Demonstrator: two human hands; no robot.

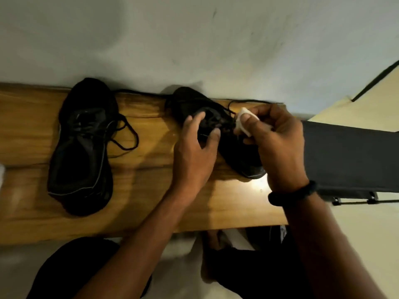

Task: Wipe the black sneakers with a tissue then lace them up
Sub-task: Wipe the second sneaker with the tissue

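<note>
Two black sneakers lie on a wooden bench [140, 201]. The left sneaker [83, 147] rests alone, opening toward me, its loose laces trailing to the right. The right sneaker [216, 130] sits angled near the bench's far edge. My left hand [194, 147] grips it at the tongue and laces, fingers curled over the top. My right hand [278, 143] pinches a crumpled white tissue [244, 124] against the sneaker's lace area on its right side. A black band circles my right wrist.
A pale wall runs just behind the bench. A dark grey flat object [349, 160] lies right of the bench end. My knees in dark clothing sit below the bench's near edge. A small white thing shows at the far left edge [1, 173].
</note>
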